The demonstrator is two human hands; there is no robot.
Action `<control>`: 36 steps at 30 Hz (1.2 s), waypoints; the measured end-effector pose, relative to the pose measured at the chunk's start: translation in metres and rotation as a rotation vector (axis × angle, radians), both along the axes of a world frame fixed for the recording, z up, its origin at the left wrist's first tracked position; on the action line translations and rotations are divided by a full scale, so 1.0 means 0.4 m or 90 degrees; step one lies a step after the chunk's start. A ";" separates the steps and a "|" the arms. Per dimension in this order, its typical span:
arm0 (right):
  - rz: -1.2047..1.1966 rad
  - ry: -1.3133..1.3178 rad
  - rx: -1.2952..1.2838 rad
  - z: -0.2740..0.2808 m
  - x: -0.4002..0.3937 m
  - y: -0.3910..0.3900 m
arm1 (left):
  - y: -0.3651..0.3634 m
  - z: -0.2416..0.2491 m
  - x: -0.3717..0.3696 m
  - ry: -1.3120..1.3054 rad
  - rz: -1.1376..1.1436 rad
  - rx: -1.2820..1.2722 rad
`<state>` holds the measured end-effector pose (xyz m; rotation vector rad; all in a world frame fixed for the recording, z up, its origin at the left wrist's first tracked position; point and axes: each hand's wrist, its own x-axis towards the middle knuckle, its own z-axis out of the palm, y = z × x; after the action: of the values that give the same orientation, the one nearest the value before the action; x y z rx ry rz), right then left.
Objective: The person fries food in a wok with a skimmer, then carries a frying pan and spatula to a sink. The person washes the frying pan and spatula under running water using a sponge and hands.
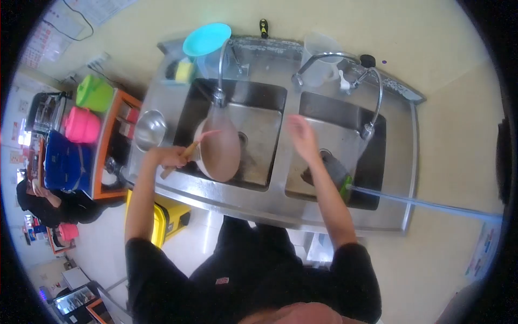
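Note:
My left hand [171,156] is closed round a wooden handle at the left rim of the left sink basin. The handle ends in a pinkish part overlapping the rim of a round, pale-walled pan [221,154] with a brownish inside. This pan is tilted in the left basin, under the left faucet [219,97], where water seems to run. Fingers stretched out and slightly blurred, my right hand [302,137] hovers by the divider between the basins, holding nothing. Below it in the right basin lies a dark grey item [332,171], partly covered by my forearm.
A metal bowl [151,130] sits left of the basins. Behind stand a turquoise basin [208,39], a yellow sponge [184,71] and a translucent jug [321,65]. A long pale pole or tube [426,204] with a green end crosses the right basin. A person [51,202] is far left.

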<state>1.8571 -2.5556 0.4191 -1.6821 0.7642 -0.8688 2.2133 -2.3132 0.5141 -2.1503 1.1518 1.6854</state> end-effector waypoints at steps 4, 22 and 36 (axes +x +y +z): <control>0.067 0.020 0.306 -0.270 0.397 -0.185 | 0.032 -0.013 -0.013 -0.021 -0.007 -0.035; -0.071 -0.176 0.097 -0.225 0.735 -0.389 | -0.061 0.124 -0.086 -0.111 -0.187 -0.018; -0.028 -0.158 0.265 0.090 -0.017 0.371 | -0.253 0.194 -0.137 -0.274 -0.571 -0.103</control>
<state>1.8504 -2.4073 0.4550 -1.1710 0.7519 -0.8613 2.1583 -2.4142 0.5916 -1.5329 1.7527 0.7244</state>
